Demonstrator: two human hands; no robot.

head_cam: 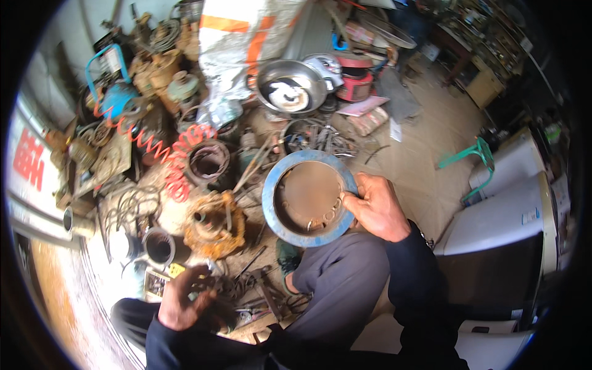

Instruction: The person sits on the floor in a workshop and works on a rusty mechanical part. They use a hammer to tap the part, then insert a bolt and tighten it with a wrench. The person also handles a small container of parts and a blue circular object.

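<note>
My right hand (380, 206) grips the right side of a blue-rimmed round metal dish (277, 217), thumb inside the rim. Several small ring-shaped and other metal parts (329, 215) lie in its brown hollow. The dish is held above my bent knee. At the lower left, my left hand (185, 298) hovers with curled, parted fingers over metal tools and parts (231, 289); nothing is plainly seen in it. Between the hands, on the floor, sit a rusty orange flanged pump casing (215, 226) and a hollow metal cylinder (159, 246).
Beyond the dish are a steel basin (291, 88) with dark liquid and a pan of loose tools (319, 136). A coiled red air hose (178, 171) and old pump parts (159, 69) crowd the left. A green stool (483, 152) and white appliances (495, 215) stand right.
</note>
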